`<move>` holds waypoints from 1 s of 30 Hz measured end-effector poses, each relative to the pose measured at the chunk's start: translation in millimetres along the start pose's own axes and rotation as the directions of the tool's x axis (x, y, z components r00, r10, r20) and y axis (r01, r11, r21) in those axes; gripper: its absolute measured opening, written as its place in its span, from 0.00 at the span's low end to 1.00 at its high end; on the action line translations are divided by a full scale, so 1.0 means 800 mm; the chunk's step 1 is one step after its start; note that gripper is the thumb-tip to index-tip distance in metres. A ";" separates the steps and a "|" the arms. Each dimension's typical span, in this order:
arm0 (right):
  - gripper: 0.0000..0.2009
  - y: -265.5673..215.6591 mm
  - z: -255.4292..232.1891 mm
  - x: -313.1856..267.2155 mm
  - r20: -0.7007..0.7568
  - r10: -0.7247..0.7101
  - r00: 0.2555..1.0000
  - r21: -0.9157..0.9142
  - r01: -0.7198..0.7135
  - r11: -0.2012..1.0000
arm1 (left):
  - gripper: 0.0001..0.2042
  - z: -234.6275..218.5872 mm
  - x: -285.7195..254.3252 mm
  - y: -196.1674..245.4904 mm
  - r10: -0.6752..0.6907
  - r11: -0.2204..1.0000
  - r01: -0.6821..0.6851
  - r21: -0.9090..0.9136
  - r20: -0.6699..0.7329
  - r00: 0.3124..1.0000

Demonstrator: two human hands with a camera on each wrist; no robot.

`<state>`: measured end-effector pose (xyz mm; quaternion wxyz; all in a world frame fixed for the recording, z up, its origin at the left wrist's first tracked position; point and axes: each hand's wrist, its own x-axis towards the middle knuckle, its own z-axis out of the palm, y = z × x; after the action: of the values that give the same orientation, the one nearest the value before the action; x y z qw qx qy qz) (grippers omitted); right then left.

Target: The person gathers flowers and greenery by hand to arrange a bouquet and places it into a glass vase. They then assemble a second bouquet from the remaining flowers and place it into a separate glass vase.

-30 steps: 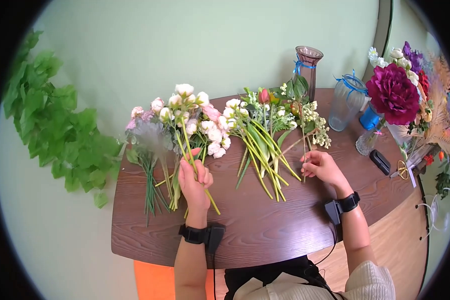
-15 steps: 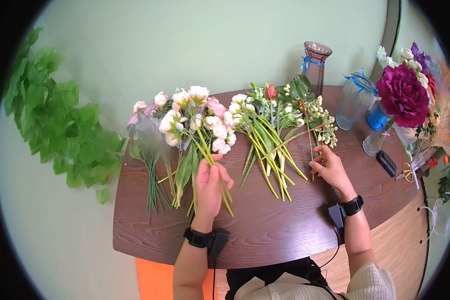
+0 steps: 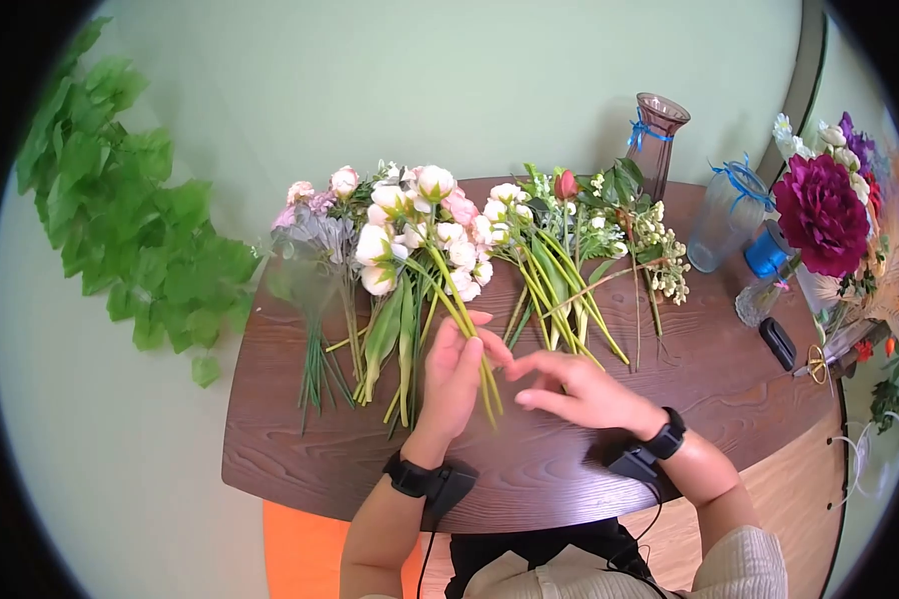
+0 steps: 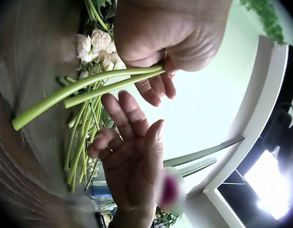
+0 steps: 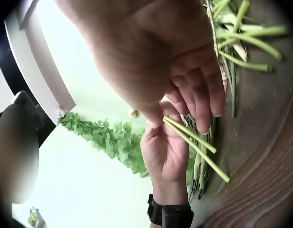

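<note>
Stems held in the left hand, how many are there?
2, both pinched in the left hand. In the left wrist view, one stem reaches farther left; the second stem lies just below it. The hand could hide more.

Vases [image 3: 724, 228] stand behind and right of flower stems [image 3: 538, 285].

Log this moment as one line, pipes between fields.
left hand holds white flowers by green stems | right hand empty, near those stems | more flowers on table | purplish vase upright at back

Two held stems [image 4: 87, 81], two ribbon-tied vases [image 3: 721, 228], one magenta bloom [image 3: 822, 215]
</note>
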<state>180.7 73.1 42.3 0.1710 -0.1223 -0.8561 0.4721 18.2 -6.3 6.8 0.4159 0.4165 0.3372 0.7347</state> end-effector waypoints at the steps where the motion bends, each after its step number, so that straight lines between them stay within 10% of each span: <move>1: 0.14 -0.006 0.005 0.007 0.058 0.043 0.997 0.038 -0.045 0.998 | 0.12 0.002 -0.003 0.002 -0.037 0.998 0.037 -0.044 -0.011 0.999; 11: 0.11 0.038 0.040 0.015 0.114 0.139 0.984 0.457 -0.176 0.872 | 0.18 0.002 0.000 0.008 0.001 0.993 0.006 0.115 -0.059 0.998; 30: 0.12 0.040 0.043 0.014 0.196 0.093 0.976 0.375 -0.162 0.913 | 0.14 0.005 -0.003 0.013 -0.040 0.992 0.039 0.118 0.007 0.999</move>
<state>157.6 67.7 0.2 0.0849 -0.1001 -0.7473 0.6514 18.8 -12.0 16.1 0.4066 0.4368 0.3862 0.7033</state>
